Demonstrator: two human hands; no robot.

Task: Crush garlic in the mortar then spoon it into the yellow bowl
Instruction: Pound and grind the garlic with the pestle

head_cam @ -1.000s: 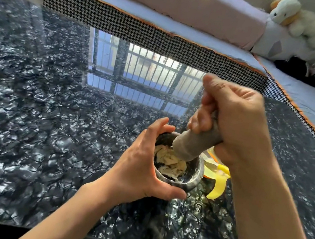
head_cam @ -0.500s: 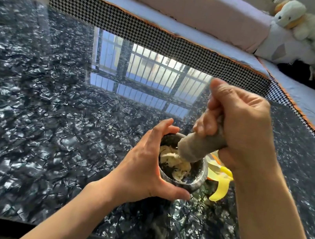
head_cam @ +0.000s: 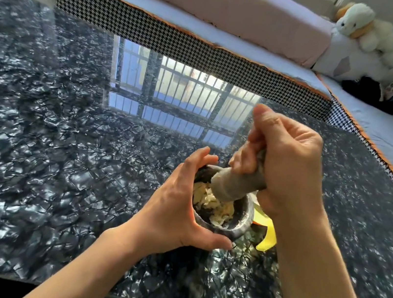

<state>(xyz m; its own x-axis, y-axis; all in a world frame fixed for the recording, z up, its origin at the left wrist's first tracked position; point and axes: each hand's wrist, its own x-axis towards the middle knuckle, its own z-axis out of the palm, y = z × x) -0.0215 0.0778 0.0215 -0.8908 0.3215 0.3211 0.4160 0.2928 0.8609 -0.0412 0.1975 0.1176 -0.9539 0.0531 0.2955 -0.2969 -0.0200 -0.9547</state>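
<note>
Garlic point(head_cam: 217, 207) in mortar point(head_cam: 243, 220); mortar on table point(head_cam: 61, 153); bowl point(head_cam: 267, 238) right.

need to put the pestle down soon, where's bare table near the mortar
Bare tabletop lies left of the left hand and beyond the mortar toward the window reflection. Crowded: mortar's right, where a yellow thing and right hand sit.

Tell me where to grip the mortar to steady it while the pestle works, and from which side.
Grip the mortar round its outer wall, from the left, as the left hand does now. The curved wall fits a cupped palm. The pestle leans in from the upper right with the right hand, and a yellow object crowds that side.
</note>
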